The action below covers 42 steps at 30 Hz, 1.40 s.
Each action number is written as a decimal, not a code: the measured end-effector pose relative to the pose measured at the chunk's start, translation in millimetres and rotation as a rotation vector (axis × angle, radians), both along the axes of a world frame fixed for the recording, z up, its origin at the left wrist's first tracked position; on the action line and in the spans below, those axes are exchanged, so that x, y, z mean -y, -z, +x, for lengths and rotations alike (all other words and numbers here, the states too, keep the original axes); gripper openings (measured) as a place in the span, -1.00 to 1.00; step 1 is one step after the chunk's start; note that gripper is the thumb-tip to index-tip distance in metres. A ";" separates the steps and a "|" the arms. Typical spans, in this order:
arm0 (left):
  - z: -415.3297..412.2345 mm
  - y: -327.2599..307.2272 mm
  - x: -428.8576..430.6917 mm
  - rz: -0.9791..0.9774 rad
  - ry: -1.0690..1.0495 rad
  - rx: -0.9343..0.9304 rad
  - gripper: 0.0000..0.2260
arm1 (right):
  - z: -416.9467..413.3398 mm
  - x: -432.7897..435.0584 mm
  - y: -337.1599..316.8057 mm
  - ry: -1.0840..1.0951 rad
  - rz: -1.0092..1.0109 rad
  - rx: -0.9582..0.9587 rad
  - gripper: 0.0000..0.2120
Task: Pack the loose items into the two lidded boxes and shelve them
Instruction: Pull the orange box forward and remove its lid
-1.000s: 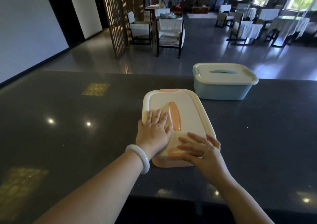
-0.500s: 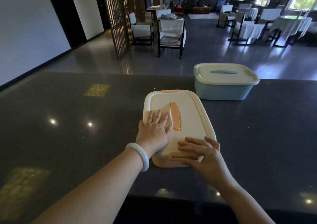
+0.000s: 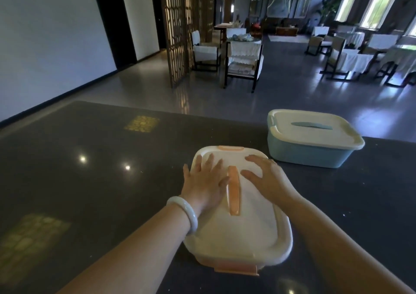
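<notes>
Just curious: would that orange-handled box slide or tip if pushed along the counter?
Probably slide: the orange-handled box looks like smooth plastic, and the counter is glossy enough to mirror lights. Tipping seems unlikely, as it sits low and wide. It seems stiff: the left hand and right hand rest on top without denting it.

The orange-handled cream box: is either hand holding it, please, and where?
Neither grips it: left hand and right hand rest open on its cream lid, flanking the orange handle.
</notes>
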<state>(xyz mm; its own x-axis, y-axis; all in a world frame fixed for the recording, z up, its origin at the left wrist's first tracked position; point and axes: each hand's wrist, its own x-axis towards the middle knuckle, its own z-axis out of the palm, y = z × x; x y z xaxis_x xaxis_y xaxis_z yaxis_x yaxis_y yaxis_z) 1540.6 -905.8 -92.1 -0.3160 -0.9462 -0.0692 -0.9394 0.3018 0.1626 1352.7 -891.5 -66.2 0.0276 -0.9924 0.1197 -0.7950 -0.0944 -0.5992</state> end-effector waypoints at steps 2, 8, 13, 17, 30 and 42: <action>-0.8 9.2 -2.3 -0.021 0.026 0.075 -0.42 | 0.9 34.0 -2.4 -0.034 0.033 -0.047 -0.52; -0.8 18.2 2.3 -0.066 0.058 0.194 -0.40 | 8.7 116.4 1.9 -0.108 0.313 -0.038 -0.47; -2.1 23.0 3.3 -0.087 0.025 0.189 -0.44 | 4.3 133.5 10.8 -0.133 0.272 -0.044 -0.74; -4.1 16.4 1.8 -0.062 -0.009 0.113 -0.46 | 4.9 136.2 14.2 -0.133 0.275 -0.070 -0.72; -3.9 25.0 4.5 -0.069 -0.002 0.195 -0.41 | 11.0 140.9 12.7 -0.237 0.226 -0.471 -0.70; -1.8 11.1 7.3 0.022 -0.042 -0.036 -0.45 | -30.4 29.8 37.7 0.040 0.100 0.046 -0.30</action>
<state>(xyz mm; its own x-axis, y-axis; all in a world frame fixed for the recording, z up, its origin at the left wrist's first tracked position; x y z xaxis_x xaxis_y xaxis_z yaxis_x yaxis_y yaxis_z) 1538.8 -913.0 -103.2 -0.2791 -0.9570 -0.0797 -0.9445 0.2585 0.2027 1322.3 -921.3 -103.9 -0.0155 -0.9997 0.0200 -0.7685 -0.0009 -0.6398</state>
